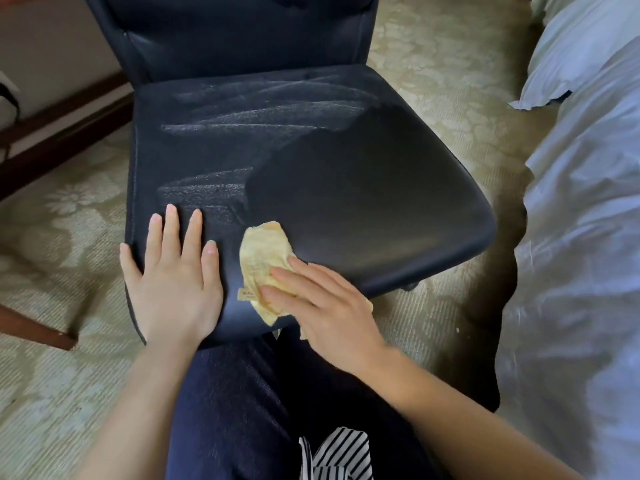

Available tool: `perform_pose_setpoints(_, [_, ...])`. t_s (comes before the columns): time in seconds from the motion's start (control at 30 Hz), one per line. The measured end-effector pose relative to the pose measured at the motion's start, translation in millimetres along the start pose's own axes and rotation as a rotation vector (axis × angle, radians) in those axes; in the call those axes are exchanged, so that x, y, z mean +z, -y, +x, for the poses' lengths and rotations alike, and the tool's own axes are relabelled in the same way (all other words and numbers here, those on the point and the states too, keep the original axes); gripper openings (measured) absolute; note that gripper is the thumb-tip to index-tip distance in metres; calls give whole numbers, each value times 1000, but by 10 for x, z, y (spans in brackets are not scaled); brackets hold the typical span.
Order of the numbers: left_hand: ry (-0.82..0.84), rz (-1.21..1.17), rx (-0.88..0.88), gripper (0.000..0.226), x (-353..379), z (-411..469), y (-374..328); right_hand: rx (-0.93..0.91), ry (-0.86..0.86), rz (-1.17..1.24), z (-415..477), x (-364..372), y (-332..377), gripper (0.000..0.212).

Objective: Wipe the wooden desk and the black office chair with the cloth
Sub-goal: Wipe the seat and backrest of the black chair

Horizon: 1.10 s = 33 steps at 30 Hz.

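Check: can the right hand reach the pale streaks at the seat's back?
Probably yes: the right hand presses the cloth at the front edge, bare seat lies between it and the streaks, left hand rests aside.

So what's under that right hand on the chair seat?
A yellow cloth lies under the right hand, pressed flat on the black chair seat near its front edge. The hand covers part of the cloth, and the seat beneath it is hidden.

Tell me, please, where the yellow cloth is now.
In the head view, the yellow cloth lies on the chair seat, at its front edge, under the right hand, right of the left hand.
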<state>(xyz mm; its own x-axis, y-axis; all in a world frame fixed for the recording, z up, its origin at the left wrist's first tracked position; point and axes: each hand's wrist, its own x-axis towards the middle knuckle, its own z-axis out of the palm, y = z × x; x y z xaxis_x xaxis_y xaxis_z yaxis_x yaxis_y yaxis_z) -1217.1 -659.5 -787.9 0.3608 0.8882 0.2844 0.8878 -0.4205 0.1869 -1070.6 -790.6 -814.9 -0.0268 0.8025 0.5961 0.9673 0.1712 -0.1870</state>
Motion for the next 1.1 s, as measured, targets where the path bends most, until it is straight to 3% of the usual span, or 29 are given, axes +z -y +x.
perform_pose_setpoints(0.13, [15,16,14,65,-1,13,18,-26,60,-21,187,-168,-323,38])
perform_pose_setpoints(0.23, [21,20,17,66,-5,18,19,165,136,26,502,-281,-541,40])
perform_pose_setpoints(0.37, [28,23,17,66,-14,27,24,453,378,82,1065,-331,-1015,41])
perform_pose_setpoints(0.6, [35,27,25,66,-8,38,24,621,463,-111,1899,209,-1048,52])
perform_pose_setpoints(0.77, [-19,-50,18,65,-24,47,68,336,439,-41,2025,546,-404,51])
perform_pose_setpoints(0.97, [-238,-486,-220,55,-17,74,218,21,443,114,1630,376,-203,41])
perform_pose_setpoints(1.1, [-93,-411,-245,61,10,138,386,-181,459,139,1178,83,-237,39])
